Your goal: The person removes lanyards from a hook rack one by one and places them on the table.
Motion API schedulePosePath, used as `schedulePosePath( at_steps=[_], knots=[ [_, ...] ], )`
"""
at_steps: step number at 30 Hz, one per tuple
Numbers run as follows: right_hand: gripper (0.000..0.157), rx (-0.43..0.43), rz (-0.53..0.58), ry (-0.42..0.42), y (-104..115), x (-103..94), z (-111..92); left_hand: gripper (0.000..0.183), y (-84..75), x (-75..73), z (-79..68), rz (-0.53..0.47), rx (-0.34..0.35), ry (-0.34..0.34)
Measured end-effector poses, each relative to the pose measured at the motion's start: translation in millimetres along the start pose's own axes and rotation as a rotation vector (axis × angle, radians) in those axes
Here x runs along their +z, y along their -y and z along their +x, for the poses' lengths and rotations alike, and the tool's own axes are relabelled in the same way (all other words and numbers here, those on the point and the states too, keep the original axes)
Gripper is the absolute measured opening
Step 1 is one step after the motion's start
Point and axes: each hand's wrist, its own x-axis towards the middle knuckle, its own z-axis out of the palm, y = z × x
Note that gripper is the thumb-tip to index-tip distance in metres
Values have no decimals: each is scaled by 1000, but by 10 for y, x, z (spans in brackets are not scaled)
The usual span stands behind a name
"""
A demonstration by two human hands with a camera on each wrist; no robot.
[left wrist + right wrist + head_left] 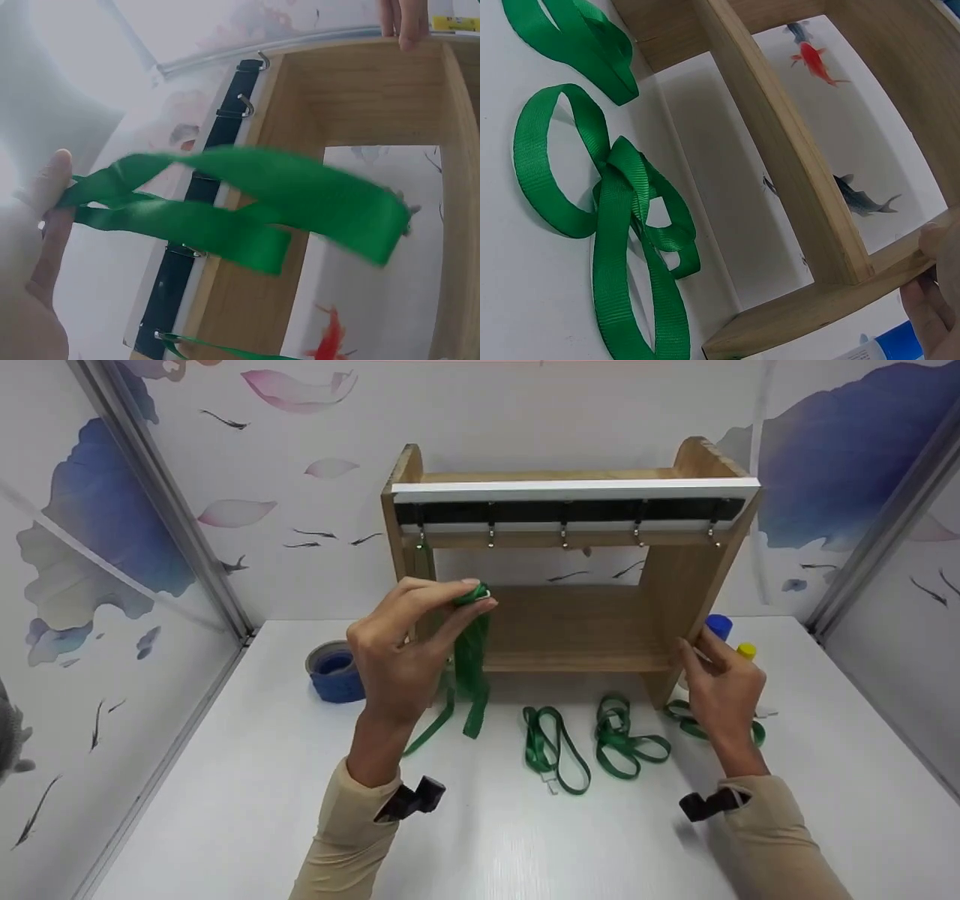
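My left hand (401, 641) pinches a green lanyard (471, 660) between thumb and fingertips, and its strap hangs in front of the wooden shelf (577, 622). In the left wrist view the strap's loops (315, 191) stretch across the black hook strip (171, 289). Another green lanyard (225, 349) hangs from the hook at one end of that strip, the leftmost in the head view. My right hand (726, 690) holds the edge of the shelf's right side panel, thumb on one face and fingers on the other in the right wrist view.
Green lanyards lie on the white table before the shelf: one looped (555, 750), one coiled (626, 742), one (757, 733) partly behind my right hand. A blue tape roll (335, 682) sits left. A blue cap (718, 625) and a yellow cap (746, 650) show at right.
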Motion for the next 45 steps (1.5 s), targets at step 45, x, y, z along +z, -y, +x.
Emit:
schedulePosePath(
  at_steps=[45],
  knots=[
    [50,41,21,32,-16,-28,14,19,625,-97,-790,-115,-1086,1009]
  ],
)
